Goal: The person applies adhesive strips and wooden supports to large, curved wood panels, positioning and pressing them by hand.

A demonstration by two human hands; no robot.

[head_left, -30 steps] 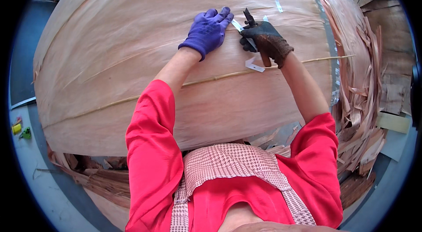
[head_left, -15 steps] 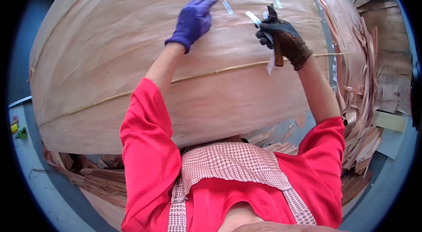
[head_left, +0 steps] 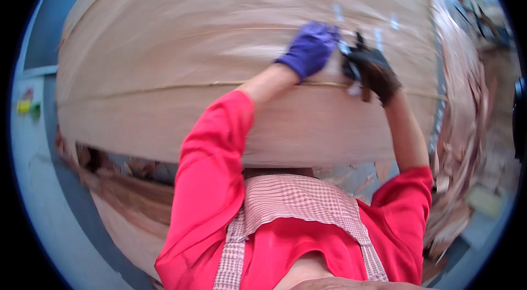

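Observation:
A large sheet of pale wood veneer (head_left: 164, 130) lies in front of me, with a thin light stick (head_left: 181, 87) across it. My right hand (head_left: 376, 70), in a dark stained glove, is closed round a strip of white tape (head_left: 344, 47) whose end sticks out leftward. It also holds a dark-tipped tool with a brown lower part (head_left: 366, 93), its kind unclear. My left hand (head_left: 308, 51), in a purple glove, has its fingertips at the tape's free end. Blur hides whether they pinch it. Short tape pieces (head_left: 337, 12) lie on the veneer beyond the hands.
Loose veneer strips (head_left: 455, 81) hang in a heap along the right edge. More veneer (head_left: 137, 196) lies below the sheet's near left edge. A pale surface with a yellow and a green object (head_left: 35, 110) is at far left. Dark equipment (head_left: 491, 29) stands at upper right.
My left hand has moved right, from beside a tape piece on the veneer to the tape end at my right hand. The whole view has shifted and is blurred.

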